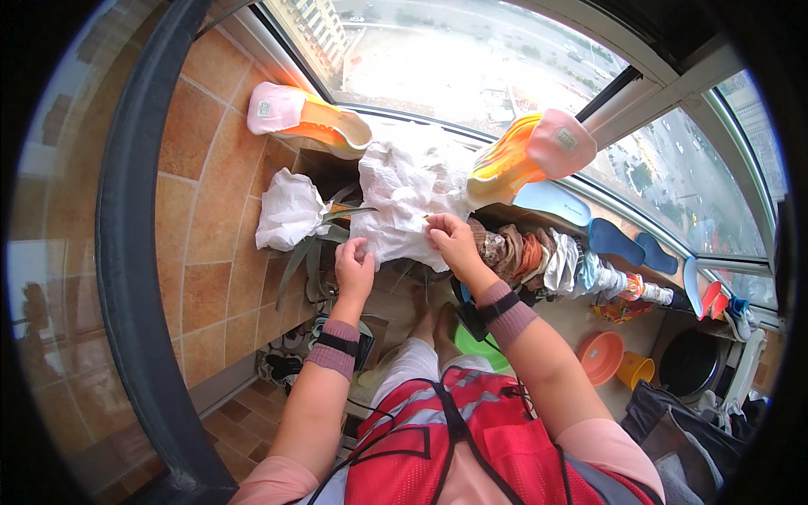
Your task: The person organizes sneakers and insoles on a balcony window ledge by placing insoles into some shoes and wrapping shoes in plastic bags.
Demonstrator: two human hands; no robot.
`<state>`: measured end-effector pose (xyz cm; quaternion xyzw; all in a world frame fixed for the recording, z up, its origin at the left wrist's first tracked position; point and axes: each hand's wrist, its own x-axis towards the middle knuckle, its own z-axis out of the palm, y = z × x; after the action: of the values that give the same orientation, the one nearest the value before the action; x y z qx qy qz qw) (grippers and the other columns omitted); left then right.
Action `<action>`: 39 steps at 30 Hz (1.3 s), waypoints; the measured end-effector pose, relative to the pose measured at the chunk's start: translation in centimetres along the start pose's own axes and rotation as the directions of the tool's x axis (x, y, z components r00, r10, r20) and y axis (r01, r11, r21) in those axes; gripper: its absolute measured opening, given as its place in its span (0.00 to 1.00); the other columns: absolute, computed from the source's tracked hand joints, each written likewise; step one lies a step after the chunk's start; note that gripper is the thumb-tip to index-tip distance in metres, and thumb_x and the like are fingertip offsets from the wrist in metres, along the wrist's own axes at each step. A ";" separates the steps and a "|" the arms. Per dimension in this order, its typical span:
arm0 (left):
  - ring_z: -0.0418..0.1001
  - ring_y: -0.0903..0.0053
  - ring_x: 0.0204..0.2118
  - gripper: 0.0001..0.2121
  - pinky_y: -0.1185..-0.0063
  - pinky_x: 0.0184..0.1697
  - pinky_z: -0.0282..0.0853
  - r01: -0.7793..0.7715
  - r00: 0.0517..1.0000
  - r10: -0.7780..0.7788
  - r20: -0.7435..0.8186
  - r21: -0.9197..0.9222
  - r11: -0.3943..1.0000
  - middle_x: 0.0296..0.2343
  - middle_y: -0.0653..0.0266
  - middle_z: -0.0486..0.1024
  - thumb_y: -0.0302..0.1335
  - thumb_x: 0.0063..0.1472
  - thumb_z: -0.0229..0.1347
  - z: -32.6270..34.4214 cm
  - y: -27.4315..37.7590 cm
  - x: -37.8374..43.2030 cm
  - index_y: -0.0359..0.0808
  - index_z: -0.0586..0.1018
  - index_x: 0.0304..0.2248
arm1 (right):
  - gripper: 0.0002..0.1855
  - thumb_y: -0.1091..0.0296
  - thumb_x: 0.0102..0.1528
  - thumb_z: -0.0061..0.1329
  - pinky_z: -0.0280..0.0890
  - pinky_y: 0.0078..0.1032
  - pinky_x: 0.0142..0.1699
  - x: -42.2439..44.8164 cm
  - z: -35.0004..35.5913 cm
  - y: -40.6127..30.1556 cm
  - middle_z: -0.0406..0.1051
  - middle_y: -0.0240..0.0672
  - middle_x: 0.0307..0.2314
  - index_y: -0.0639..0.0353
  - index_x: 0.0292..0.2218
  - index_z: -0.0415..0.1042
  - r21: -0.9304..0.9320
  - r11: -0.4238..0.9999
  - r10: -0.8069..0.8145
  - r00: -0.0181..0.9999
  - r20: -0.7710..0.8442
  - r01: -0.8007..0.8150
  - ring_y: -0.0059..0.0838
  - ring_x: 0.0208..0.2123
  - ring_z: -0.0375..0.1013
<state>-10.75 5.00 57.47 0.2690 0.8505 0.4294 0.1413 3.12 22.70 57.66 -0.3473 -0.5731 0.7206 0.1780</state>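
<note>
A crumpled sheet of white tissue paper [404, 189] spreads in front of me, up against the window ledge. My right hand [457, 243] pinches its right side between thumb and fingertips. At the lower left corner, my left hand [355, 268] has thumb and fingers closed on the paper's edge. One orange-and-yellow sneaker [325, 123] with a pink part bearing a label stands left of the sheet. Its match, another such sneaker [530, 158], tilts on the right, beside the paper. A second wad of white paper [290, 211] rests by a long-leaved potted plant [309, 252].
Bunched clothes [536, 255] line the ledge to the right, with a light-blue insole [553, 202] and dark-blue insoles [615, 242] behind them. Below are a green basin [483, 347], an orange basin [600, 356] and a yellow bucket [634, 369]. A dark frame [136, 252] curves along the left.
</note>
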 end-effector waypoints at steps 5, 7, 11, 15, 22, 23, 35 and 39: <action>0.70 0.77 0.30 0.13 0.79 0.36 0.69 0.017 1.000 -0.017 0.026 0.009 1.000 0.35 0.62 0.69 0.21 0.50 0.56 -0.9 0.0 -0.6 0.33 0.74 0.38 | 0.12 0.78 0.52 0.42 0.67 0.18 0.35 -1.6 0.1 -2.1 0.71 0.31 0.33 0.64 0.40 0.69 0.106 0.989 0.114 0.991 -0.067 -0.107 0.20 0.32 0.71; 0.70 0.76 0.29 0.12 0.79 0.33 0.70 0.035 0.999 -0.035 0.001 -0.063 0.997 0.35 0.61 0.69 0.21 0.50 0.55 -1.3 0.2 -0.7 0.34 0.74 0.37 | 0.12 0.77 0.53 0.42 0.67 0.18 0.35 -1.8 -0.5 -2.6 0.71 0.32 0.34 0.63 0.40 0.69 0.144 0.986 0.107 0.987 -0.122 -0.089 0.21 0.33 0.71; 0.70 0.75 0.32 0.12 0.78 0.36 0.69 -0.008 1.000 0.009 0.010 -0.018 1.000 0.35 0.62 0.69 0.20 0.50 0.55 -1.9 2.0 -1.1 0.34 0.75 0.37 | 0.11 0.76 0.53 0.42 0.67 0.19 0.35 -2.0 -2.0 -2.1 0.71 0.32 0.34 0.63 0.39 0.69 0.095 0.991 0.109 0.976 -0.188 -0.093 0.22 0.33 0.71; 0.68 0.63 0.41 0.14 0.72 0.45 0.65 -0.320 0.947 0.320 0.031 0.178 0.930 0.38 0.57 0.69 0.22 0.48 0.55 -1.4 4.5 -1.4 0.34 0.75 0.38 | 0.11 0.76 0.53 0.42 0.65 0.19 0.36 -2.6 -1.4 -2.2 0.71 0.31 0.34 0.62 0.39 0.70 0.050 0.998 0.034 0.968 -0.250 -0.022 0.21 0.34 0.71; 0.60 0.59 0.53 0.25 0.65 0.56 0.53 -0.445 0.893 0.406 0.195 0.237 0.864 0.50 0.57 0.64 0.28 0.47 0.59 0.5 7.3 -1.4 0.38 0.71 0.48 | 0.19 0.73 0.50 0.48 0.61 0.28 0.51 -2.7 -2.1 -0.9 0.71 0.39 0.40 0.61 0.45 0.70 -0.277 0.942 -0.213 0.975 -0.064 0.188 0.35 0.43 0.69; 0.60 0.59 0.53 0.25 0.65 0.56 0.53 -0.449 0.891 0.410 0.196 0.235 0.862 0.50 0.57 0.64 0.28 0.47 0.59 0.8 7.4 -0.9 0.38 0.71 0.48 | 0.20 0.71 0.48 0.49 0.60 0.31 0.52 -2.6 -2.1 -1.1 0.71 0.39 0.41 0.60 0.45 0.70 -0.572 0.743 -0.433 0.901 -0.013 0.349 0.41 0.44 0.68; 0.51 0.60 0.59 0.29 0.60 0.58 0.47 -0.499 0.853 0.363 0.376 0.381 0.778 0.55 0.55 0.57 0.29 0.47 0.60 1.5 7.0 0.5 0.41 0.69 0.51 | 0.20 0.78 0.44 0.45 0.55 0.37 0.53 -3.0 -0.1 -2.3 0.69 0.38 0.43 0.57 0.41 0.70 -0.650 0.540 -0.570 0.801 0.184 0.534 0.41 0.50 0.64; 0.52 0.60 0.59 0.30 0.60 0.58 0.47 -0.517 0.848 0.400 0.348 0.376 0.769 0.54 0.55 0.57 0.29 0.46 0.60 1.4 6.4 0.1 0.40 0.67 0.52 | 0.21 0.80 0.44 0.43 0.57 0.36 0.53 -3.1 -0.8 -3.1 0.69 0.43 0.42 0.59 0.42 0.69 -0.574 0.731 -0.468 0.883 -0.030 0.368 0.44 0.48 0.64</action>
<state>-8.05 9.06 61.80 0.5466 0.8098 0.2016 0.0692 5.39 22.05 61.44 -0.3062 -0.8021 0.4318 0.2765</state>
